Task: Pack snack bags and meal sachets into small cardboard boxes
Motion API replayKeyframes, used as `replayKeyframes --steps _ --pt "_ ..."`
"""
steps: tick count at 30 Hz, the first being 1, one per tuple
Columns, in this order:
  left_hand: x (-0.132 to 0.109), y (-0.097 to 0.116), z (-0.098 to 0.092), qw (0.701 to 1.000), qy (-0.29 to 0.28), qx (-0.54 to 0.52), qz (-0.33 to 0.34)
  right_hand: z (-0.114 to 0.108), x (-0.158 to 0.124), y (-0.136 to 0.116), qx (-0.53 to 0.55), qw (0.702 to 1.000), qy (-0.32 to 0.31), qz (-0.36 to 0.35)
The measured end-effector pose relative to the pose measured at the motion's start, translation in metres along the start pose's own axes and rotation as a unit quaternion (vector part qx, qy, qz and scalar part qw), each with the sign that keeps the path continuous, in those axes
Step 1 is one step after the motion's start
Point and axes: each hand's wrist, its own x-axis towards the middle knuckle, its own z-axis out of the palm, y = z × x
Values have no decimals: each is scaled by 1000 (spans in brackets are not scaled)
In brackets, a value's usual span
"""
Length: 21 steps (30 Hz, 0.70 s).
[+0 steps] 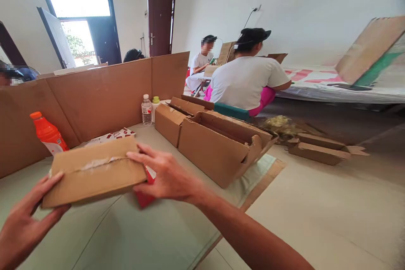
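A flat brown cardboard box is held up over the table, tilted, with a seam and a strip of clear tape along its top face. My left hand grips its near left corner, thumb below and fingers on top. At the box's right end, my right hand is closed on it in the same way. Just below that hand shows a red item, partly hidden and blurred. Behind the box lies a white printed packet or paper with red marks.
An orange-capped bottle, a clear water bottle and a green-capped white bottle stand before an upright cardboard screen. Long open cartons line the table's right side. Another carton lies on the floor. Two people sit beyond.
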Motion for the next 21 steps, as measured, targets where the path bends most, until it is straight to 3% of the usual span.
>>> replayKeyframes --steps 4,6,8,11,14,17,21 --pt "110 56 39 988 -36 -106 104 -43 -11 35 -123 987 79 74" --pt "149 77 72 975 -82 -123 166 -48 -23 54 -170 971 98 135" --pt "176 92 113 969 -113 -119 187 -43 -38 73 -201 954 93 204" --pt "195 106 174 962 -158 -93 201 -27 -61 97 -227 926 28 301" --pt "203 114 216 960 -185 -60 203 -15 -76 107 -231 906 -51 351" --pt "214 119 233 966 -175 -26 188 -12 -75 109 -225 901 -89 359" --pt "237 124 246 978 -151 -3 142 0 -54 116 -213 898 -95 373"
